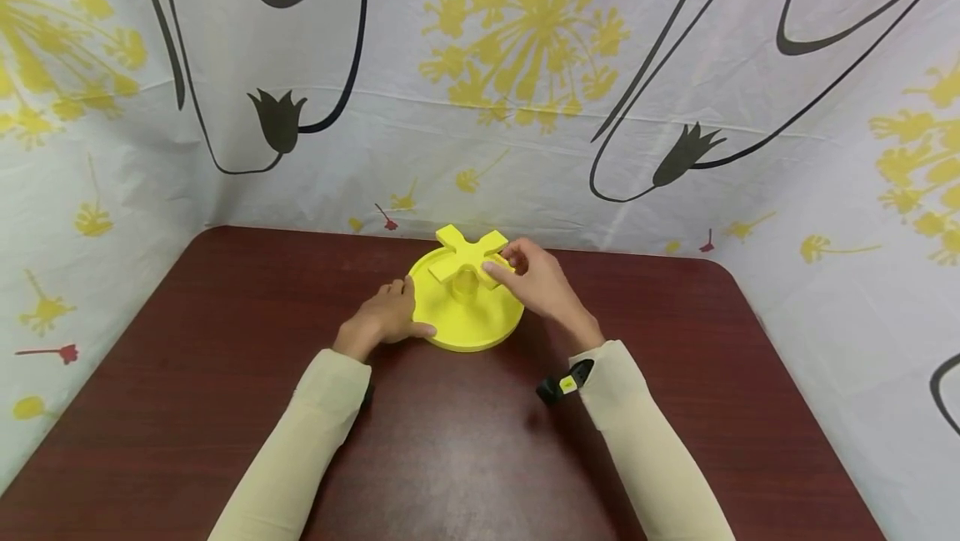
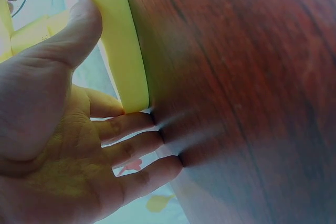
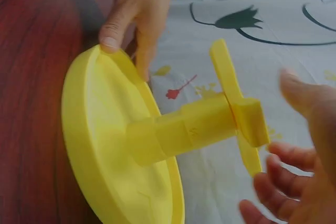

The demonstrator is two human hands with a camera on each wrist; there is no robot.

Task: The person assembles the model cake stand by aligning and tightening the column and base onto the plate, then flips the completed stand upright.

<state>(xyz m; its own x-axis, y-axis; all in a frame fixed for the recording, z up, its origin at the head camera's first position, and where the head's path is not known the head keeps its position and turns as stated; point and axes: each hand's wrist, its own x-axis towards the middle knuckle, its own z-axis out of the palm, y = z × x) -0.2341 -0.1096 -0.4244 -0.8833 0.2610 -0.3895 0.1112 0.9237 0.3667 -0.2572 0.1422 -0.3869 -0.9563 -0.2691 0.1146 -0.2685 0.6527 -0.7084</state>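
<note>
A yellow stand has a round, rimmed base [image 1: 468, 333], a stepped upright post [image 3: 184, 137] and a cross-shaped top [image 1: 467, 255]. It sits near the table's far edge. My left hand [image 1: 386, 313] rests against the left side of the base, its thumb [image 2: 84, 22] on the rim. Its other fingers are fairly straight, with several tips at the tabletop. My right hand [image 1: 547, 283] is at the cross's right side, fingers spread. In the right wrist view, a fingertip is beside one arm of the cross, while the thumb [image 3: 302, 93] stands apart from it.
The dark reddish-brown table [image 1: 465, 458] has rounded far corners. White cloth [image 1: 360, 157] with yellow and grey flower prints hangs behind it and at both sides. A black band [image 1: 558, 385] with a yellow mark is at my right wrist.
</note>
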